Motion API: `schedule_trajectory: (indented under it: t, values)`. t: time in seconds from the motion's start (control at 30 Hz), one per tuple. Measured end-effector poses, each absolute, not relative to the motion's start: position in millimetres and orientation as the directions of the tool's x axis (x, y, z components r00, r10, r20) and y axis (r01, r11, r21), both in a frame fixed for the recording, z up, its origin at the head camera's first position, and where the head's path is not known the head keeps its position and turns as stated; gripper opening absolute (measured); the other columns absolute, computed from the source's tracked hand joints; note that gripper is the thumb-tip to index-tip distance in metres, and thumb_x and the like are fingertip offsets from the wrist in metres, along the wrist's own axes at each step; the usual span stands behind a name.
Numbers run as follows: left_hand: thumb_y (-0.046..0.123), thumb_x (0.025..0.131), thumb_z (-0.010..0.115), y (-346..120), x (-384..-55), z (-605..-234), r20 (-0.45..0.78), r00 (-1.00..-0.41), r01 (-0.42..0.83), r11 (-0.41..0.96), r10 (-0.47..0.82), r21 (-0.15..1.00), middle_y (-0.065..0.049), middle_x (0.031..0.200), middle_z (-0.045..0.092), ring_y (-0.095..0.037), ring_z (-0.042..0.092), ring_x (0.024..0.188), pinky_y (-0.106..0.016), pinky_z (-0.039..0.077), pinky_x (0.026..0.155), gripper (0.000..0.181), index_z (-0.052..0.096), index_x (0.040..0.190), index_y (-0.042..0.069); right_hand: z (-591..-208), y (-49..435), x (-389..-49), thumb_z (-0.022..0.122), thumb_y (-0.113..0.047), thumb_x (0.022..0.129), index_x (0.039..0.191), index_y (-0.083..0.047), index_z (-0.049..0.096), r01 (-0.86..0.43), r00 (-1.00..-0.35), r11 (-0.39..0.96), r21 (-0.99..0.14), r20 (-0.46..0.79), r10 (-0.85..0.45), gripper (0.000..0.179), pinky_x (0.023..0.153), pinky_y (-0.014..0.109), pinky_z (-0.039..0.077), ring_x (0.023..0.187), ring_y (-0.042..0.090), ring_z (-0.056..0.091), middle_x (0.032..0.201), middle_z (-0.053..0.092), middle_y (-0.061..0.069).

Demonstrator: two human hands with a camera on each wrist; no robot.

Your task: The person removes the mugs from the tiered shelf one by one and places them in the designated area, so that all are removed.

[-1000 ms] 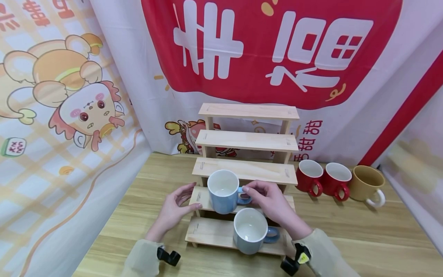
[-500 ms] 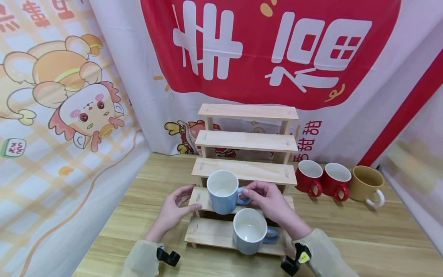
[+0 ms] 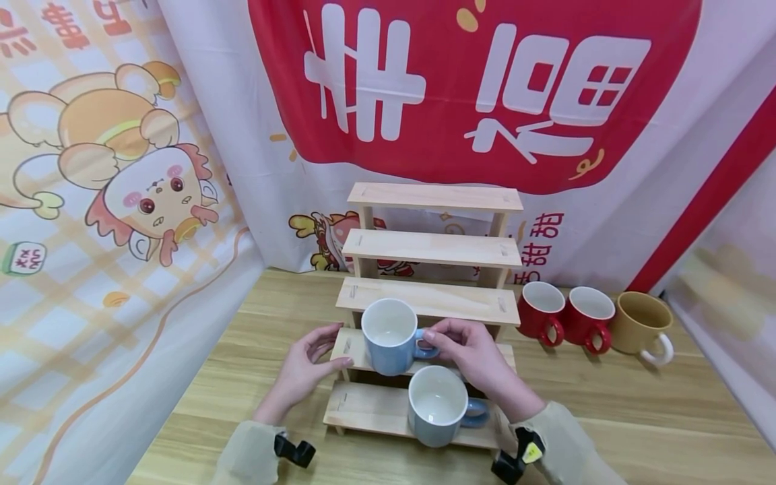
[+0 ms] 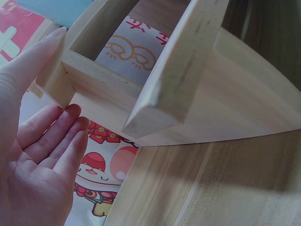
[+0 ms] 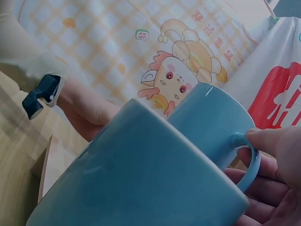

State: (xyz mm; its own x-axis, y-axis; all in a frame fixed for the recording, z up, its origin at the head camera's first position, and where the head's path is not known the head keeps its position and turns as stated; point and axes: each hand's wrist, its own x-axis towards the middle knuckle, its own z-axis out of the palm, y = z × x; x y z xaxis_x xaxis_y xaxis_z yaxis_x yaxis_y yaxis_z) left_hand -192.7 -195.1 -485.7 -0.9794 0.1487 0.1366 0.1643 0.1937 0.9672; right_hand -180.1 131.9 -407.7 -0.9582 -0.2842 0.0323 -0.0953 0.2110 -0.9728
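Note:
A light blue mug (image 3: 389,337) with a white inside stands on the second step of a pale wooden tiered rack (image 3: 427,296). My right hand (image 3: 475,353) pinches its handle, thumb in front and fingers behind, as the right wrist view shows. A second, grey-blue mug (image 3: 438,405) sits on the lowest step, handle to the right; it looms large in front in the right wrist view (image 5: 136,174). My left hand (image 3: 309,357) holds the left end of the second step, thumb and fingertips at opposite edges of the board in the left wrist view.
Two red mugs (image 3: 539,316) and a tan mug (image 3: 640,327) with a white handle stand in a row on the wood-grain table (image 3: 242,377), right of the rack. Printed cloth (image 3: 224,121) hangs behind and at both sides.

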Motion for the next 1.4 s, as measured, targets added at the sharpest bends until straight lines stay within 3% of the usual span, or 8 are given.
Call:
schedule_trajectory:
  t: [0.4,0.63,1.0,1.4]
  values:
    - [0.019,0.076,0.092,-196,-194,-487,0.137,-0.979,0.164,0.185,0.152,0.969,-0.007,0.145,0.055,-0.028,0.053,0.131,-0.029,0.043,0.110,0.076,0.055,0.141,0.005,-382,139,-168,0.068,-0.022,0.101,0.106,0.001,0.070,-0.152,-0.952,0.089,-0.984,0.121,-0.283,0.024,0.084,0.036,0.062,0.101,0.028,0.071,0.108,0.074,0.014]
    - [0.023,0.075,0.092,-196,-193,-486,0.117,-0.981,0.146,0.193,0.153,0.970,-0.006,0.146,0.054,-0.027,0.052,0.132,-0.028,0.043,0.110,0.078,0.055,0.142,0.007,-369,149,-160,0.067,-0.015,0.100,0.106,0.005,0.069,-0.226,-0.943,0.024,-0.974,0.213,-0.257,0.021,0.084,0.040,0.062,0.095,0.030,0.072,0.104,0.073,0.019]
    - [0.022,0.077,0.092,-196,-192,-485,0.136,-0.978,0.166,0.195,0.158,0.967,-0.006,0.146,0.054,-0.027,0.052,0.132,-0.027,0.042,0.110,0.077,0.055,0.141,0.005,-360,181,-145,0.065,-0.010,0.102,0.105,0.008,0.068,-0.293,-0.944,0.074,-0.953,0.277,-0.177,0.019,0.081,0.039,0.063,0.088,0.027,0.074,0.099,0.074,0.019]
    - [0.020,0.077,0.091,-196,-192,-486,0.140,-0.978,0.170,0.205,0.153,0.964,-0.009,0.145,0.055,-0.029,0.052,0.132,-0.031,0.041,0.112,0.075,0.055,0.141,0.004,-357,239,-124,0.064,-0.007,0.101,0.110,0.010,0.068,-0.271,-0.963,0.083,-0.959,0.270,-0.019,0.019,0.079,0.036,0.062,0.087,0.023,0.075,0.099,0.076,0.013]
